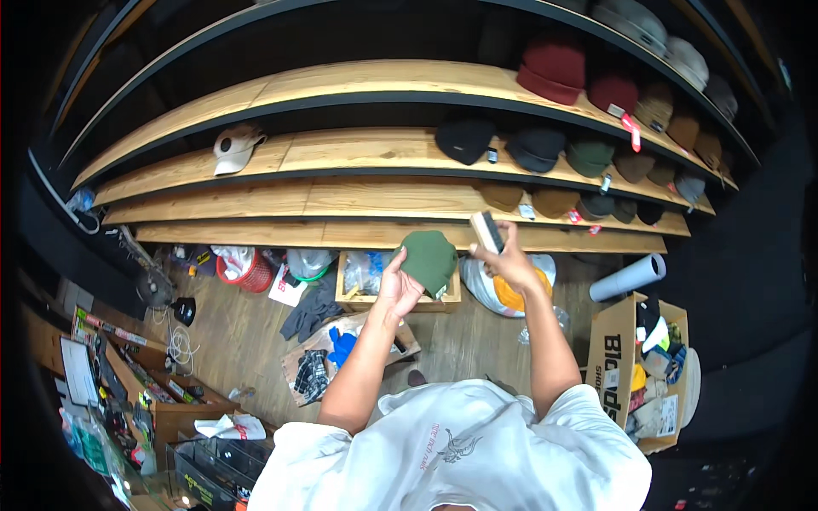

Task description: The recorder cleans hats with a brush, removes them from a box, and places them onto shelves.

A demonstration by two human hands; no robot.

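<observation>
Green hat (430, 260) mid-scene, near side of the shelves (358, 153); brush (486, 232) right of it. Left hand (404, 291) pinches the hat's left edge, thumb on top; right hand (513, 264) is closed round the brush. We judge the hat light, soft, hardly slippery: support underneath, grip the edge. Brush looks stiff; we'd hold its block.

Shines bright on the wooden shelves (375, 155) and white shirt (358, 460), sinks into deep shadow between the shelves, bends straight edges into arcs, blackens toward the rim.
</observation>
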